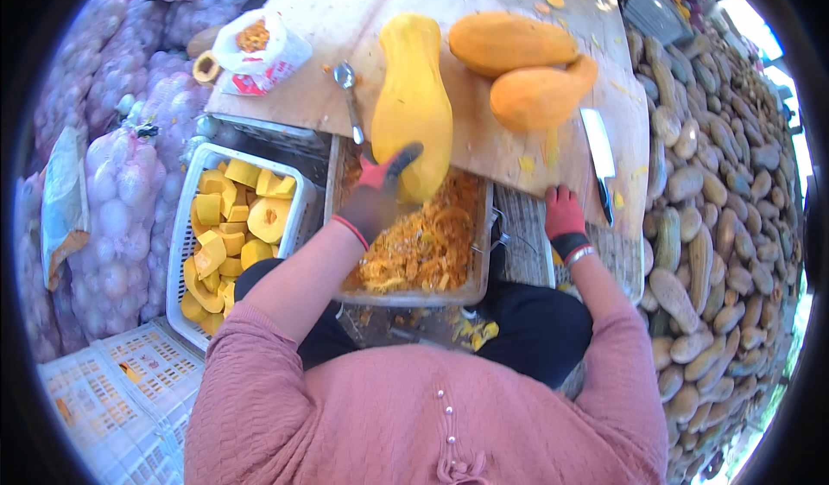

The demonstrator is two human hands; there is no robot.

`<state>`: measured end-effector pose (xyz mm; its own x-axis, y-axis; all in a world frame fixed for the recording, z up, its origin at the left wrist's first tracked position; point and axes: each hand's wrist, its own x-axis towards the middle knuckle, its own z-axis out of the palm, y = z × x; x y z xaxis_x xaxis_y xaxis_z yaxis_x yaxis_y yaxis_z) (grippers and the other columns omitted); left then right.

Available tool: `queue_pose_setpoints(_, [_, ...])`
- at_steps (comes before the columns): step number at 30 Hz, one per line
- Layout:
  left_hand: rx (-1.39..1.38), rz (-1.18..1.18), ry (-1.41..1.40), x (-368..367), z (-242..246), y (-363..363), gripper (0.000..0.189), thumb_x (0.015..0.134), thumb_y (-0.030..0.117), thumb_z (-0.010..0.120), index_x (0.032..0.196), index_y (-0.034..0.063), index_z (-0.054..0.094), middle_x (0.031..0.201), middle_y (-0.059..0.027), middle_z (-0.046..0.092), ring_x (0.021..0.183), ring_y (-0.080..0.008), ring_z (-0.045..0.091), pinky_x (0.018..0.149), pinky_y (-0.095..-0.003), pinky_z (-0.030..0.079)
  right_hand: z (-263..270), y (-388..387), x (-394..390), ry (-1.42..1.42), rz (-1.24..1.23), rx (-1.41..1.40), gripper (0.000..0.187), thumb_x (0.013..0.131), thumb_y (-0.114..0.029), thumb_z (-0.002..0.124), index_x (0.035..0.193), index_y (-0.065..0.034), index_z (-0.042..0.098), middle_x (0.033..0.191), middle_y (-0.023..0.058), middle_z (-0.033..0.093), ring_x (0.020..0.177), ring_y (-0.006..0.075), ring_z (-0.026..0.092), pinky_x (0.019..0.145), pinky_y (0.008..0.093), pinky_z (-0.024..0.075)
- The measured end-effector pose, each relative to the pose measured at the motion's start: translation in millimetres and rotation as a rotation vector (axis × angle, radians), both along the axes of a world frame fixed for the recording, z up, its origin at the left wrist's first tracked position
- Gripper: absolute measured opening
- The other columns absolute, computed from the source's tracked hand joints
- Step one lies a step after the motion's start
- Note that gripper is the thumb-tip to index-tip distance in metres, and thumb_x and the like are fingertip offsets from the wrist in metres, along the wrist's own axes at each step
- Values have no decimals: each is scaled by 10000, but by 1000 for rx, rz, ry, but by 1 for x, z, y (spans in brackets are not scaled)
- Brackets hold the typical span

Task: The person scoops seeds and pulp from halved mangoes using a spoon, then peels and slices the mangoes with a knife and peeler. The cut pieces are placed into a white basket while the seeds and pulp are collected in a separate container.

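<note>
A peeled yellow butternut-type squash [414,96] lies lengthwise on the wooden board [479,145], its broad near end jutting over a tub of scraps. My left hand [382,187], in a red and dark glove, grips that near end from the left; its palm is blurred. The gloved fingers of my right hand [565,216] touch the board's front edge, and its thumb is hidden. Just right of that hand lies a cleaver-like knife [599,161], blade pointing away. Two more peeled orange squashes [511,43] [537,96] rest at the back right. A metal spoon [350,99] lies left of the yellow squash.
Below the board sits the tub [479,290] of orange pulp and seeds [414,258]. At left, a white crate [178,258] holds cut squash pieces [227,226]. A plastic bag [278,64] stands behind it. Mesh sacks [116,193] line the left; unpeeled squashes [706,239] pile at right.
</note>
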<state>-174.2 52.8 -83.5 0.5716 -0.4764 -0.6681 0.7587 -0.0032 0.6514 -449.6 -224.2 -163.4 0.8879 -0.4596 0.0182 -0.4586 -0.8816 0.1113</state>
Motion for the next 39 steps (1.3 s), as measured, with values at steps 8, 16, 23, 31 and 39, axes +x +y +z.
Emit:
queue_pose_setpoints(8, [44,-42,63,9,-14,-2,729,759,393,867,1358,203,498,1338,-86,579,1154,-352,602,839,-613,506,37,26,32,-9,-82,496,291,944,-204,543,1149,1,564,1138,288,626,1064,467,611,914,506,502])
queue_pose_setpoints(16, [29,-105,39,11,-12,-1,641,846,391,780,1408,234,515,1372,-56,577,1202,-325,586,934,-612,462,-7,32,6,461,-91,1008,329,963,-273,564,1175,-23,591,1053,208,694,930,318,702,803,422,555])
queue_pose_setpoints(23, [-6,-136,-10,0,10,2,627,876,384,750,1427,239,488,1379,-61,571,1247,-312,565,904,-589,495,-153,70,-25,527,-122,933,431,915,-400,600,1118,-29,687,1094,254,693,1010,422,674,895,487,527])
queue_pose_setpoints(31, [-1,-161,-73,0,1,-2,635,907,411,709,1450,187,467,1403,-94,563,1247,-316,571,932,-568,507,-246,90,27,762,128,729,307,889,-285,649,1134,-128,746,1181,183,705,1126,325,671,951,441,524])
queue_pose_setpoints(39, [49,-150,-109,-2,-5,-5,632,941,438,645,1475,173,436,1436,-102,539,1290,-325,549,956,-588,513,-226,94,28,485,-271,1103,402,948,-308,550,1264,-84,656,1248,215,666,1172,362,638,972,435,513])
